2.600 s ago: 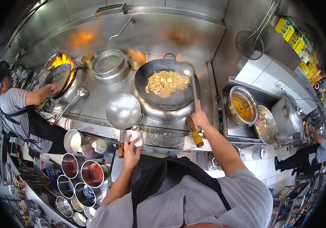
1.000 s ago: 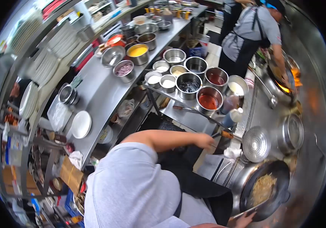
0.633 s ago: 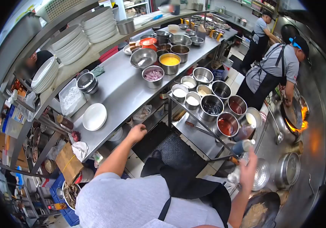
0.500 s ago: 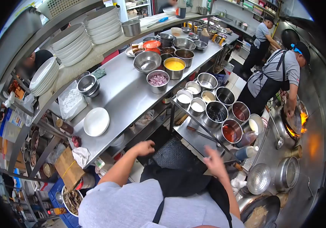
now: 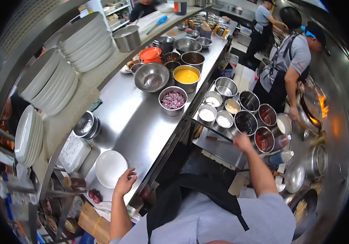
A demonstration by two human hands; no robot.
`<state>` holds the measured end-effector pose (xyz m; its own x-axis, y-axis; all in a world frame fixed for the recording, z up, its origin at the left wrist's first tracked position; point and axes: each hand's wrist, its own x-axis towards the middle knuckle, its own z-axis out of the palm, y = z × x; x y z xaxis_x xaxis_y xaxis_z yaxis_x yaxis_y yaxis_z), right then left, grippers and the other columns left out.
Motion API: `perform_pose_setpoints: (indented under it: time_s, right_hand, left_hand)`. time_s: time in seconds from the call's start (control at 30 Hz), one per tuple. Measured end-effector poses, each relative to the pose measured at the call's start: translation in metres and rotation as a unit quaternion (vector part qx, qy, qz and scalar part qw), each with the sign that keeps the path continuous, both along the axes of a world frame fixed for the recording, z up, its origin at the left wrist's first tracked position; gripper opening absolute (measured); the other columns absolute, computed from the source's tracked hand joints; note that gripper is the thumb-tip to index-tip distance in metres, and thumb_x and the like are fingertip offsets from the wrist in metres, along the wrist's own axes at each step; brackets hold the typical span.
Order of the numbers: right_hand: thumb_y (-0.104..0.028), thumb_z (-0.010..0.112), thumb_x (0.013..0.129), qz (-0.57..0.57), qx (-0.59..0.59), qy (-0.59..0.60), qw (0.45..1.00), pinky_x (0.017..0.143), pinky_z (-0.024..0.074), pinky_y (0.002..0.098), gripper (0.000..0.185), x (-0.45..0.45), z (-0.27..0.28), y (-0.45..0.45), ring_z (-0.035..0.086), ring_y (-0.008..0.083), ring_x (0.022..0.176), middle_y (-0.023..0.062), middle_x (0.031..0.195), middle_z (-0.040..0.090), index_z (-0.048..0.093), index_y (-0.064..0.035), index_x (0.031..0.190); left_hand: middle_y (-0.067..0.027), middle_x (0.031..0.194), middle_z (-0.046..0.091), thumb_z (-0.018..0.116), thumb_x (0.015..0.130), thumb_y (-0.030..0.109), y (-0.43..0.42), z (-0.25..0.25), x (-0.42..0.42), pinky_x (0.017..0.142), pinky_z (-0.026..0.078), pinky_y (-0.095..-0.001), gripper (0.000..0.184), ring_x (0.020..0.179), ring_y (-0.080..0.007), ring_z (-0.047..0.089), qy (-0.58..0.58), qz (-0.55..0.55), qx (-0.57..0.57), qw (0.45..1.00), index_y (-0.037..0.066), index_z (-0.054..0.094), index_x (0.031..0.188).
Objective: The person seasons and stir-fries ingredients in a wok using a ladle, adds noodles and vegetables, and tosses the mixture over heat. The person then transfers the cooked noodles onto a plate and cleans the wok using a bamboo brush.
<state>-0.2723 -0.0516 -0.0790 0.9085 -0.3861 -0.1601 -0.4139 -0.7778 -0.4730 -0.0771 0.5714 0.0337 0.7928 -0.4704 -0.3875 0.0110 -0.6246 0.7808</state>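
My left hand [image 5: 124, 182] is open at the right edge of a round white plate [image 5: 111, 168] on the steel counter. Its fingers are slightly bent and hold nothing; I cannot tell if they touch the rim. My right hand [image 5: 243, 142] is over the side rack, at the front of a pot of dark sauce [image 5: 246, 122]. Its fingers are blurred, and whether they hold anything is unclear. Close by stand a pot of red sauce [image 5: 265, 139] and a small pot of white powder [image 5: 224, 119].
Sliced red onions [image 5: 173, 100] and yellow liquid [image 5: 186, 75] fill pots on the counter [image 5: 138, 134]. Stacked white plates [image 5: 87, 42] line the shelf at left. A co-worker [image 5: 284, 65] stands by a flaming wok [image 5: 311, 106] at right. Behind me lies another wok [image 5: 305, 211].
My view has turned and moved nearer the counter. My left hand has moved to beside the white plate. My right hand has reached forward to the sauce pots.
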Motion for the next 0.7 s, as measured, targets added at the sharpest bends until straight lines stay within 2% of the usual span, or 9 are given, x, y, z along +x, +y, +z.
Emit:
perform_pose_setpoints:
  time_s: [0.03, 0.07, 0.1, 0.17, 0.3, 0.47, 0.63, 0.67, 0.7]
  right_hand:
    - [-0.019, 0.056, 0.088, 0.134, -0.296, -0.137, 0.936, 0.055, 0.0467, 0.0376, 0.025, 0.051, 0.012, -0.025, 0.059, 0.0212, 0.057, 0.0111, 0.064, 0.061, 0.063, -0.0024, 0.071]
    - [-0.022, 0.06, 0.087, -0.16, 0.068, -0.126, 0.977, 0.059, 0.0466, 0.0399, 0.025, 0.105, 0.092, 0.01, 0.06, 0.0246, 0.061, 0.0131, 0.064, 0.06, 0.065, -0.0009, 0.074]
    - [-0.024, 0.064, 0.085, -0.06, 0.0, -0.205, 0.977, 0.063, 0.0465, 0.041, 0.024, 0.151, 0.108, -0.007, 0.062, 0.0262, 0.065, 0.0152, 0.069, 0.062, 0.067, -0.0007, 0.079]
    - [-0.029, 0.068, 0.081, -0.048, 0.007, -0.261, 0.964, 0.066, 0.0494, 0.0424, 0.029, 0.231, 0.156, 0.0, 0.065, 0.0293, 0.069, 0.0159, 0.072, 0.065, 0.069, 0.0, 0.085]
    - [-0.025, 0.071, 0.081, 0.009, 0.051, -0.235, 0.971, 0.078, 0.0527, 0.0412, 0.026, 0.352, 0.219, 0.019, 0.069, 0.0314, 0.087, 0.0164, 0.088, 0.07, 0.072, -0.0051, 0.097]
    - [-0.024, 0.07, 0.082, 0.035, 0.004, -0.204, 0.978, 0.085, 0.0522, 0.0431, 0.021, 0.476, 0.21, 0.008, 0.068, 0.0319, 0.096, 0.0119, 0.099, 0.072, 0.073, -0.0091, 0.096]
    - [-0.017, 0.065, 0.083, 0.031, -0.016, -0.138, 0.99, 0.085, 0.0533, 0.0445, 0.018, 0.573, 0.152, -0.022, 0.068, 0.0335, 0.097, 0.0142, 0.101, 0.071, 0.073, -0.0098, 0.098]
    - [-0.015, 0.064, 0.082, 0.04, -0.06, -0.121, 0.99, 0.084, 0.0539, 0.0446, 0.018, 0.589, 0.138, -0.029, 0.068, 0.034, 0.095, 0.0149, 0.099, 0.071, 0.072, -0.0097, 0.097]
    - [-0.013, 0.064, 0.081, 0.051, -0.106, -0.102, 0.988, 0.083, 0.0545, 0.0446, 0.018, 0.605, 0.124, -0.036, 0.069, 0.0346, 0.094, 0.0155, 0.097, 0.071, 0.072, -0.0095, 0.097]
  left_hand:
    - [-0.0142, 0.111, 0.068, 0.066, 0.09, 0.017, -0.001, 0.004, 0.008, 0.081, 0.053, -0.0348, 0.046, 0.089, -0.0235, 0.067, -0.024, -0.011, 0.014, 1.0, 0.006, 0.053, 0.133]
    - [-0.014, 0.11, 0.068, 0.066, 0.09, 0.016, -0.002, 0.008, 0.014, 0.08, 0.053, -0.0343, 0.047, 0.089, -0.0226, 0.067, -0.048, -0.021, 0.028, 0.998, 0.006, 0.052, 0.133]
    - [-0.0145, 0.111, 0.067, 0.064, 0.09, 0.013, -0.003, 0.012, 0.018, 0.078, 0.053, -0.0328, 0.047, 0.089, -0.0205, 0.066, -0.053, -0.028, 0.047, 0.997, 0.006, 0.051, 0.135]
    - [-0.0145, 0.112, 0.067, 0.064, 0.09, 0.012, 0.007, 0.003, 0.02, 0.078, 0.053, -0.0321, 0.047, 0.089, -0.0198, 0.065, -0.033, -0.005, 0.016, 0.999, 0.006, 0.051, 0.135]
    - [-0.0122, 0.112, 0.066, 0.064, 0.088, 0.007, 0.032, -0.002, -0.004, 0.076, 0.051, -0.0293, 0.05, 0.087, -0.0148, 0.062, 0.017, 0.085, 0.023, 0.996, 0.005, 0.049, 0.137]
    - [-0.0152, 0.114, 0.065, 0.065, 0.087, 0.009, 0.054, -0.004, -0.052, 0.079, 0.05, -0.0302, 0.05, 0.094, -0.0192, 0.062, 0.059, 0.154, 0.096, 0.982, 0.003, 0.049, 0.134]
    - [-0.0115, 0.095, 0.067, 0.068, 0.09, 0.019, 0.028, 0.016, -0.085, 0.069, 0.05, -0.028, 0.05, 0.08, -0.0169, 0.063, 0.1, 0.364, 0.119, 0.918, 0.002, 0.049, 0.133]
    - [-0.0153, 0.086, 0.067, 0.052, 0.089, 0.006, 0.03, 0.007, -0.091, 0.065, 0.049, -0.0373, 0.037, 0.072, -0.0235, 0.062, 0.032, 0.285, 0.154, 0.946, 0.0, 0.054, 0.126]
    - [-0.0148, 0.086, 0.067, 0.053, 0.089, 0.007, 0.024, 0.002, -0.097, 0.065, 0.049, -0.0367, 0.037, 0.072, -0.023, 0.062, 0.056, 0.296, 0.147, 0.942, 0.0, 0.054, 0.126]
